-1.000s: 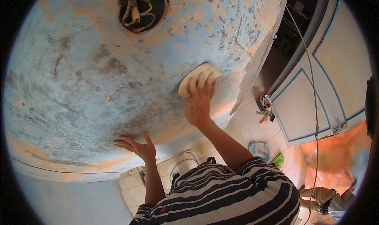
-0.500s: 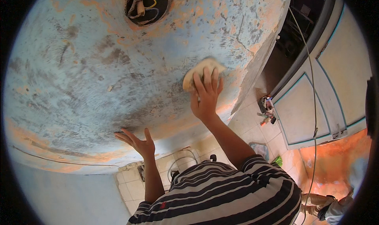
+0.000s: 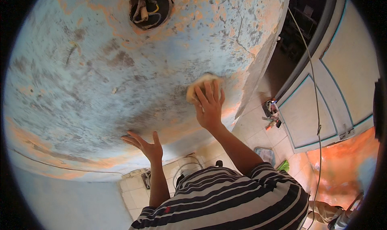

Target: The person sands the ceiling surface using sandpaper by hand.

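Note:
My right hand (image 3: 210,110) presses a pale yellow sheet of sandpaper (image 3: 192,93) flat against the worn wall (image 3: 92,93). Its fingers are spread over the sheet, whose edges look blurred and whose underside is hidden. Patches of blue paint, orange and dark scuffs cover the wall. Lower and to the left, my left hand (image 3: 149,148) is open with its fingers stretched out and nothing in it. Its fingertips are at the wall beside a dark smudge; whether they touch it I cannot tell.
Wires hang in a round wall hole (image 3: 151,8) above. A cable (image 3: 313,72) dangles in front of a panelled door (image 3: 310,113) on the right. Tools (image 3: 273,117) and a clear tub (image 3: 265,155) are on the tiled floor. Another person's legs (image 3: 322,212) show at lower right.
My right hand and the sandpaper have slid slightly down the wall. My left hand is a little further right in the picture, still open. The whole view has shifted slightly.

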The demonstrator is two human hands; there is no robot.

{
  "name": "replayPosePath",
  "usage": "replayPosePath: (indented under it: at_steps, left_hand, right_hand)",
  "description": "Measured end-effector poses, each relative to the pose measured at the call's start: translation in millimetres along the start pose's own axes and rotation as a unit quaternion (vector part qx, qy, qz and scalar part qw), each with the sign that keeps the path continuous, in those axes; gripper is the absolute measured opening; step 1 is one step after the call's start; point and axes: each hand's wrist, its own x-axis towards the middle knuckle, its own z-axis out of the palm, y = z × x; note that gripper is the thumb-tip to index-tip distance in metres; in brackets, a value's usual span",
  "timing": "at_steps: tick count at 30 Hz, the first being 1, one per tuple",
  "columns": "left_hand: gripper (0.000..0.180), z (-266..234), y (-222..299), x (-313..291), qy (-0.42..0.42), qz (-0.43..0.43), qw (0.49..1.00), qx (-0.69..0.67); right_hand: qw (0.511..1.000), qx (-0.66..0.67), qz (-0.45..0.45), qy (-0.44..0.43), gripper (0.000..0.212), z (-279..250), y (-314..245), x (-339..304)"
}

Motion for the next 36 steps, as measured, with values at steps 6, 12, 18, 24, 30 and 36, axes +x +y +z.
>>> replayPosePath:
  at_steps: [6, 12, 18, 24, 30, 36]
  left_hand:
    - [0.104, -4, -8, -2, -0.007, 0.013, 1.0, 0.001]
    - [0.103, 1, -7, -2, -0.007, 0.02, 1.0, -0.001]
    - [0.102, -5, -11, -4, -0.008, 0.014, 1.0, -0.01]
    - [0.099, -10, -12, -6, -0.017, 0.02, 1.0, -0.007]
    - [0.096, -8, 3, -10, -0.013, -0.009, 1.0, -0.012]
    - [0.098, -10, 3, -12, -0.029, -0.014, 0.998, -0.055]
  right_hand:
    - [0.973, 0.039, 0.169, 0.149, 0.05, -10, 82, 20]
    - [0.967, 0.094, 0.067, 0.228, 0.053, -16, 24, 68]
    - [0.994, 0.004, 0.112, 0.009, 0.055, 22, 43, -41]
    - [0.96, 0.075, 0.148, 0.224, 0.059, -33, 57, 69]
    - [0.999, 0.021, -0.012, -0.021, 0.057, -17, -20, 18]
    - [0.965, 0.068, 0.211, 0.139, 0.053, 0, 77, -6]
